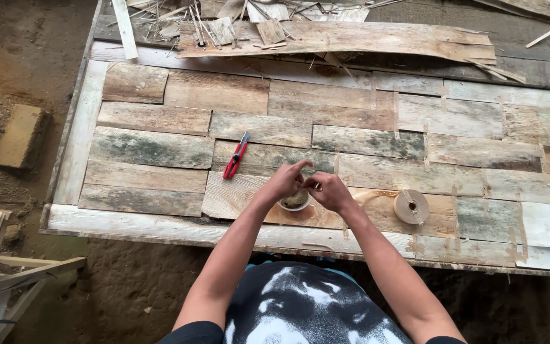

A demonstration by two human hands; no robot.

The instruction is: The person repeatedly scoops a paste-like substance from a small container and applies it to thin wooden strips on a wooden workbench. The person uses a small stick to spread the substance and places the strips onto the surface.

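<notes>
1. The left hand [284, 181] and right hand [329, 191] meet fingertip to fingertip just above a small white bowl [295, 202] of brownish stuff; the fingers are pinched, but what they hold is too small to tell.
2. The bowl sits on the patchwork veneer panel [160, 150], near its front edge.
3. A red cutter [236, 155] lies left of the hands, clear of them.
4. A roll of brown tape [410, 206] rests to the right.
5. Wood scraps [237, 22] pile at the far edge.
</notes>
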